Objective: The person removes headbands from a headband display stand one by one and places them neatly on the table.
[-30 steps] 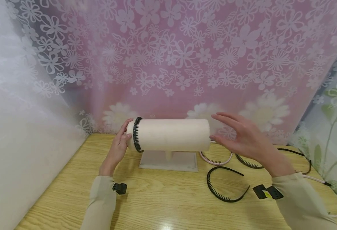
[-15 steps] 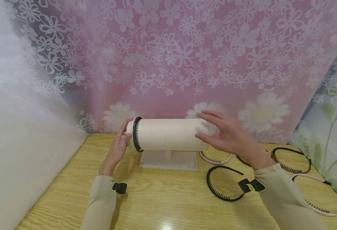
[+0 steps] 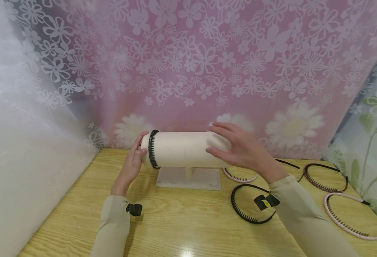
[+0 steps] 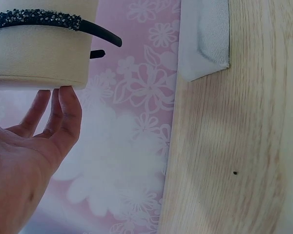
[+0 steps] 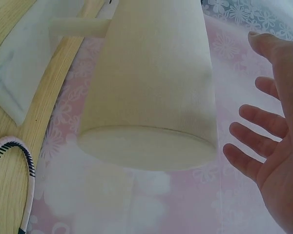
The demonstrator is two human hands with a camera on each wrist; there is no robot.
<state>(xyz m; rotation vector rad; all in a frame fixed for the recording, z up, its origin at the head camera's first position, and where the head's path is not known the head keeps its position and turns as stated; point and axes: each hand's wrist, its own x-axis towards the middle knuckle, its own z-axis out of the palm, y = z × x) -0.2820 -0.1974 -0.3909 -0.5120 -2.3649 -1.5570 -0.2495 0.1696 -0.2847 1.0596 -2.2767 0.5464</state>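
A cream cylindrical headband display stand (image 3: 182, 148) lies crosswise on its post and pale base (image 3: 204, 178). Around its left end sits a black headband with comb teeth (image 3: 152, 149); glittery beads cover its band (image 4: 34, 18) in the left wrist view. My left hand (image 3: 132, 167) holds the stand's left end, fingertips against the end's rim and the thumb at the front. Over the right end is my right hand (image 3: 240, 146), thumb and fingers spread apart. In the right wrist view these fingers (image 5: 256, 139) stand beside the cylinder with a gap between.
To the right on the wooden table (image 3: 175, 221) lie a plain black toothed headband (image 3: 240, 214), a pink one (image 3: 240, 179), a brown one (image 3: 318, 185) and a pale pink one (image 3: 339, 223). A floral curtain (image 3: 188, 71) hangs behind.
My right hand has moved left, from beyond the cylinder's right end to over it, fingers still spread. My left hand and the black beaded headband stay in place.
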